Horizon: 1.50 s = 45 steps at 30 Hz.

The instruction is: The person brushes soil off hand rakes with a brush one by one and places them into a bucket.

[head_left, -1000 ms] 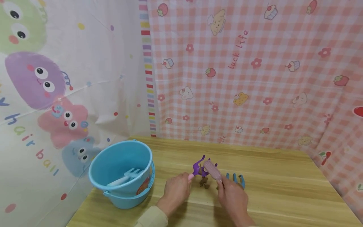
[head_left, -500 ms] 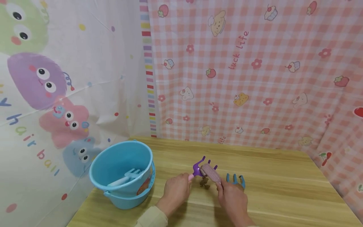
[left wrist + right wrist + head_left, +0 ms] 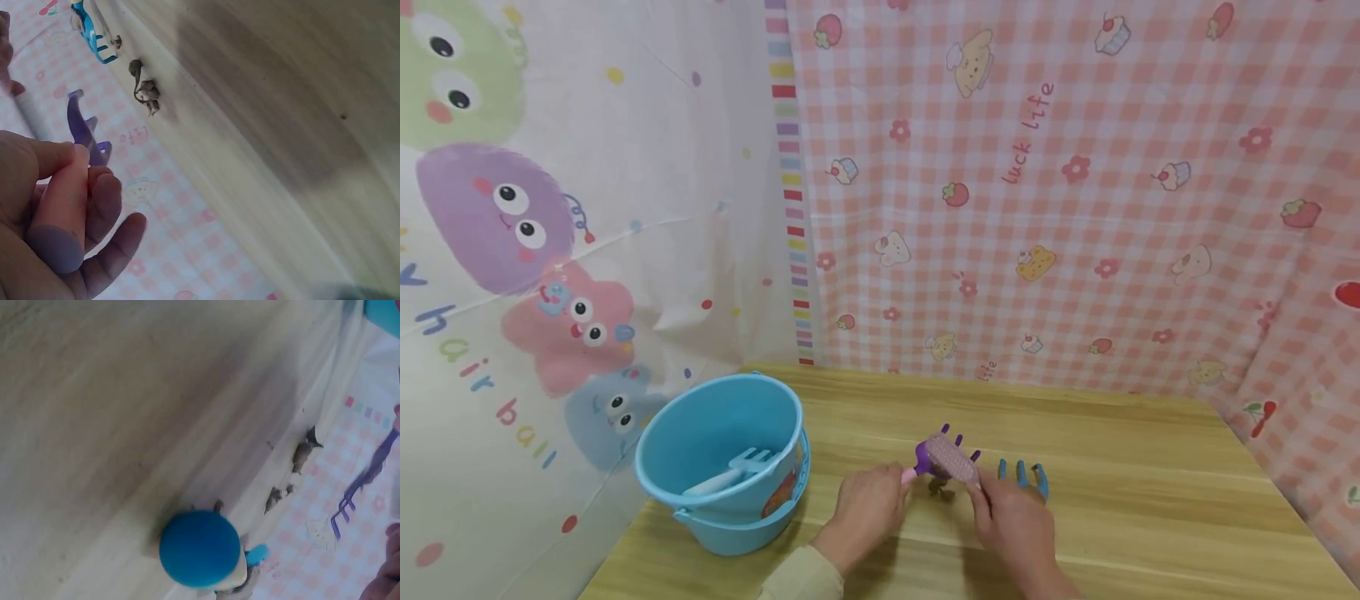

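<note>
"Rake, purple with a pink handle (image 3: 922,457): where is it?"

"Raised over the middle of the worktop (image 3: 1150,492), tines towards the far edge. The left hand (image 3: 867,504) grips its handle."

"And the right hand (image 3: 1021,521)?"

"Grasping a pink brush-like tool (image 3: 953,460), which lies across the rake's head and hides part of it. I can't tell whether the two touch."

"What's below them?"

"Brown, dried-looking clumps (image 3: 147,90), scattered on the worktop. From the head view, the rake and brush partly cover them."

"Something blue shows past the right hand."

"Another rake, the blue one (image 3: 1022,472), its tines also towards the far edge. That hand blocks its handle from above; the right wrist view shows the handle's round blue end."

"And towards the left edge?"

"A light-blue bucket (image 3: 730,532) stands there, tilted in view, with a pale blue fork (image 3: 752,458) leaning inside."

"Behind?"

"Pink checked cloth (image 3: 1060,217) along the far edge, and white cloth with cartoon figures (image 3: 685,167) beyond the left."
</note>
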Tool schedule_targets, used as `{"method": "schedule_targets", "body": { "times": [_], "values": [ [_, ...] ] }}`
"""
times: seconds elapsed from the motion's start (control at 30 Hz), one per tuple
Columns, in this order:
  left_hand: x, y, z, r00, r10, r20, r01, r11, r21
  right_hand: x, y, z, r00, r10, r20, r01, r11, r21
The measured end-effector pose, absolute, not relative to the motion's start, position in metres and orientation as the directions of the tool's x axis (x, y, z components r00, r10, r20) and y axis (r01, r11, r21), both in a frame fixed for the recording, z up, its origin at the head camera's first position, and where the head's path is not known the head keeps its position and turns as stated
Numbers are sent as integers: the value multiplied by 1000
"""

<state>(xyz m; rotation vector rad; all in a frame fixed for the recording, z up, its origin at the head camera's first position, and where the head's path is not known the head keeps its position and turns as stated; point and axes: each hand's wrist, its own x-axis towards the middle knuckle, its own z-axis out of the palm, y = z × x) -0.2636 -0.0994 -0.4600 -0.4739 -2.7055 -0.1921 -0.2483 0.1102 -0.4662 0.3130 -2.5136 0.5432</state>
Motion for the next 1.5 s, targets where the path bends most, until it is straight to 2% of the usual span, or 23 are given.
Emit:
{"method": "schedule_targets", "body": {
  "times": [0.07,0.17,0.33,0.5,0.8,1.1,1.5],
  "values": [
    [-263,-99,-458,-864,320,388,353,935,15,-247,108,-469,-810,-143,569,-354,892,-280],
    [-261,-98,-457,-857,335,392,359,933,-13,-246,108,-473,-818,-116,563,-322,903,-283],
    [-260,-98,-460,-838,336,429,380,925,17,-249,113,-472,-859,-41,510,-248,905,-345],
    [-259,-98,-460,-860,322,397,373,926,57,-252,121,-470,-891,10,454,-191,899,-394],
    [-261,-100,-457,-871,311,381,357,933,55,-252,120,-467,-871,41,490,-184,897,-402],
    [-260,-93,-455,-861,353,366,383,924,9,-249,95,-465,-858,-114,501,-307,896,-322],
    [-260,-98,-454,-870,342,355,363,932,-7,-257,123,-465,-896,1,445,-165,928,-333]
  ]
}}
